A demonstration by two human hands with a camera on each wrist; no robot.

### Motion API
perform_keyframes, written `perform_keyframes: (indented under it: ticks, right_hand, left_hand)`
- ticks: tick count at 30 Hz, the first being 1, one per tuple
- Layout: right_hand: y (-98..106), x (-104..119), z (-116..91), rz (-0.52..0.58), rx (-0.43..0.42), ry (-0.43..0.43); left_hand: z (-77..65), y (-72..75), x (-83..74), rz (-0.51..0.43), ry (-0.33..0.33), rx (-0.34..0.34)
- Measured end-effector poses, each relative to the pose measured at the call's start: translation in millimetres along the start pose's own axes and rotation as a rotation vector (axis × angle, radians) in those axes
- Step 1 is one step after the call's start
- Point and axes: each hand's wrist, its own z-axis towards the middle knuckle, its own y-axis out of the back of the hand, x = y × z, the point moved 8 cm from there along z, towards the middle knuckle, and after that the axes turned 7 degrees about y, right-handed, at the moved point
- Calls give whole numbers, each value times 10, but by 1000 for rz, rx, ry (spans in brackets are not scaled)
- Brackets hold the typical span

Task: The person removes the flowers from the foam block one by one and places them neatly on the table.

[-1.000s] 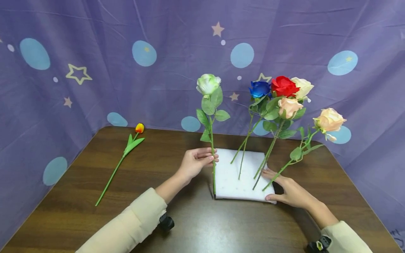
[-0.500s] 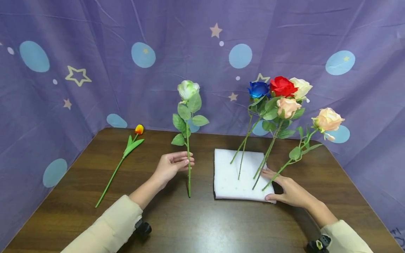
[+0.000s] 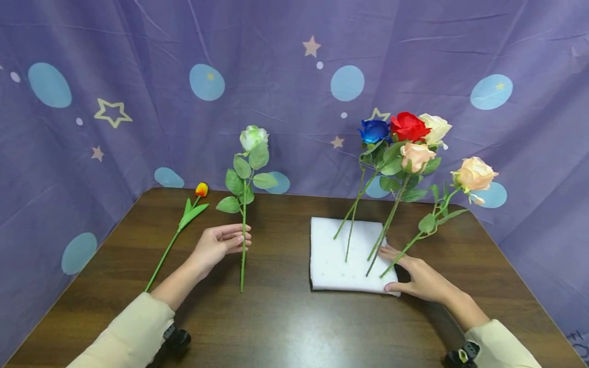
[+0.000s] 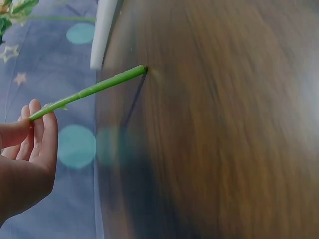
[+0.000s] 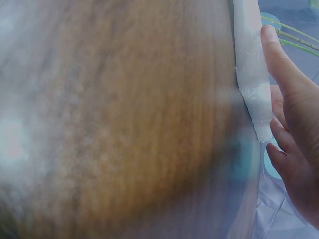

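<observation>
My left hand [image 3: 216, 248] pinches the green stem of a white-green artificial rose [image 3: 253, 138], held upright between the tulip and the foam. In the left wrist view the stem's cut end [image 4: 139, 71] points out over the table. My right hand [image 3: 425, 278] holds the right edge of a white foam block [image 3: 331, 255], thumb at its front corner and fingers along its side. Standing in the foam are a blue rose [image 3: 374, 131], a red rose [image 3: 408, 127], a cream rose [image 3: 434, 129], and peach roses, one [image 3: 416, 156] upright and one [image 3: 475, 174] leaning right.
An orange-yellow tulip [image 3: 201, 190] lies on the brown wooden table [image 3: 280, 327] at the left, its lower stem end hidden by the left sleeve [image 3: 121, 332]. A purple curtain [image 3: 276, 66] with stars and blue spots hangs behind the table's back edge.
The left hand has carried the white-green rose leftward from the foam block's left edge, toward the tulip. The right hand has stayed on the block, and the other roses stand as before.
</observation>
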Motion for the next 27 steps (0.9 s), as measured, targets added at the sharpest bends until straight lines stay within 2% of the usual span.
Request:
perform_keyframes:
  ticks: [9,16,23,27]
  right_hand:
    - [-5,-7,2,4,10,-3]
    - [-5,-21,0,4,15,-12]
    - [-9,-18,3,6,14,-10]
    - [-10,-15,1,8,12,-13]
  left_hand:
    - [-140,368,77,90,36,-24]
    - [-167,607,196,155,93,-19]
    - [-182,762,351,159,162,21]
    - [-192,836,425,186,211,13]
